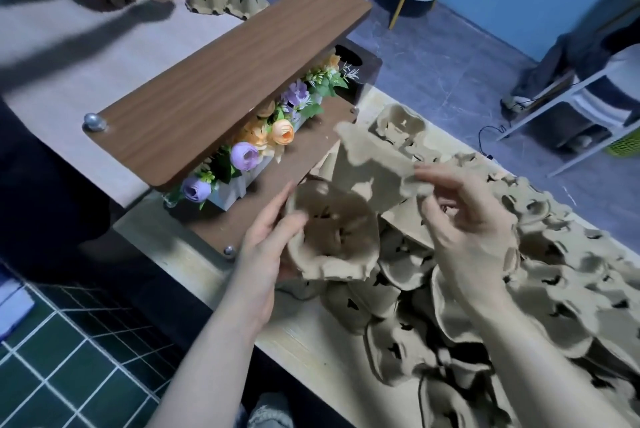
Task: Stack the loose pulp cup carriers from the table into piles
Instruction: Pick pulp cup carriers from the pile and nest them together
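While the left hand point(266, 237) curls its grip round a cup carrier point(332, 237) held above the counter's point(311, 355) near-left edge, the right hand point(467, 230) pinches the rim of a second carrier point(374, 164) tilted just above it. Loose carriers point(519, 289) heap up everywhere to the right (barely any bare counter there). A wooden shelf point(228, 81) with flowers point(263, 140) crowds the left side.

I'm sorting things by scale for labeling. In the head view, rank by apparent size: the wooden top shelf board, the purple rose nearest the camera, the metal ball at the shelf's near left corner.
1. wooden top shelf board
2. purple rose
3. metal ball
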Demonstrator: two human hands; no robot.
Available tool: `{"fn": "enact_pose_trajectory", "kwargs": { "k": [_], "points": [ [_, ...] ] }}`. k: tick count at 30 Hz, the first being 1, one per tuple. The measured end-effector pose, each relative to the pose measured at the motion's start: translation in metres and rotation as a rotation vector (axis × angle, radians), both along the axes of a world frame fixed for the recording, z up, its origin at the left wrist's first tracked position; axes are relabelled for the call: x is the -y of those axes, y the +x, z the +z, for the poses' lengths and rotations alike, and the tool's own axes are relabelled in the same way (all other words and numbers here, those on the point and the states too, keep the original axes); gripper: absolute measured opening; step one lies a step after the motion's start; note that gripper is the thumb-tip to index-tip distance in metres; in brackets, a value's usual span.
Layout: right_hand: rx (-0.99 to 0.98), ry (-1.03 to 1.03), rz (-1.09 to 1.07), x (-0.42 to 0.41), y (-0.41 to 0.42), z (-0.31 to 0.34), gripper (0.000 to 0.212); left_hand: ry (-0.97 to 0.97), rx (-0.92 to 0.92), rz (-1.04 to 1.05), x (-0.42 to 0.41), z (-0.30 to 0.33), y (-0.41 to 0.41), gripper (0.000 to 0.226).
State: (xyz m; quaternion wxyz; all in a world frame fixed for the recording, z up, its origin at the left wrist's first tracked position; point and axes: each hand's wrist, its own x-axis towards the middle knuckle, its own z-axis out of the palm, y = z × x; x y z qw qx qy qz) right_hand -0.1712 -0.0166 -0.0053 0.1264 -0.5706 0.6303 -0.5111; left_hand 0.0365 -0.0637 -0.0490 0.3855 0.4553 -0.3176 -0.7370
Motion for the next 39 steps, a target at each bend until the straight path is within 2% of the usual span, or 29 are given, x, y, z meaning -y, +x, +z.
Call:
{"fn": "enact_pose_trajectory", "kwargs": {
  "k": [7, 9, 11, 14, 17, 21, 24, 28, 33, 35, 37, 39],
  "points": [
    [-0.149, 0.065, 0.2, -0.045, 0.022, -0.026, 0.02, 0.038, 0.008, -0.012, -0.016, -0.003, 0.009, 0.031],
    [-0.213, 0.09, 0.224, -0.053, 0.022, -0.029, 0.02, 0.017, 0.004, -0.018, -0.019, -0.008, 0.012, 0.037],
    [-0.2, 0.132, 0.245, -0.059, 0.025, -0.027, 0.031, -0.022, 0.003, -0.036, -0.023, -0.01, 0.015, 0.041],
    [-0.026, 0.198, 0.154, -0.065, 0.031, -0.028, 0.031, -0.042, 0.009, -0.047, -0.026, -0.015, 0.018, 0.042],
    [0.307, 0.365, -0.001, -0.069, 0.04, -0.028, 0.023, -0.051, 0.008, -0.045, -0.03, -0.019, 0.019, 0.039],
    [0.622, 0.564, -0.064, -0.068, 0.049, -0.023, 0.032, -0.021, -0.022, -0.049, -0.038, -0.015, 0.017, 0.038],
    [0.675, 0.583, -0.098, -0.069, 0.05, -0.023, 0.023, 0.03, -0.03, -0.094, -0.042, -0.013, 0.015, 0.036],
    [0.665, 0.603, -0.112, -0.071, 0.047, -0.023, 0.023, 0.0, -0.034, -0.16, -0.046, -0.016, 0.015, 0.056],
    [0.556, 0.604, -0.012, -0.067, 0.036, -0.019, 0.029, -0.006, -0.033, -0.099, -0.043, -0.02, 0.012, 0.058],
    [0.327, 0.541, -0.109, -0.063, 0.023, -0.022, 0.025, 0.0, -0.034, -0.072, -0.041, -0.017, 0.01, 0.057],
    [-0.008, 0.443, -0.209, -0.058, 0.005, -0.027, 0.021, 0.013, -0.027, -0.052, -0.04, -0.016, 0.01, 0.054],
    [-0.343, 0.416, -0.239, -0.053, -0.009, -0.033, 0.026, 0.025, -0.02, -0.041, -0.038, -0.014, 0.01, 0.052]
  ]
}}
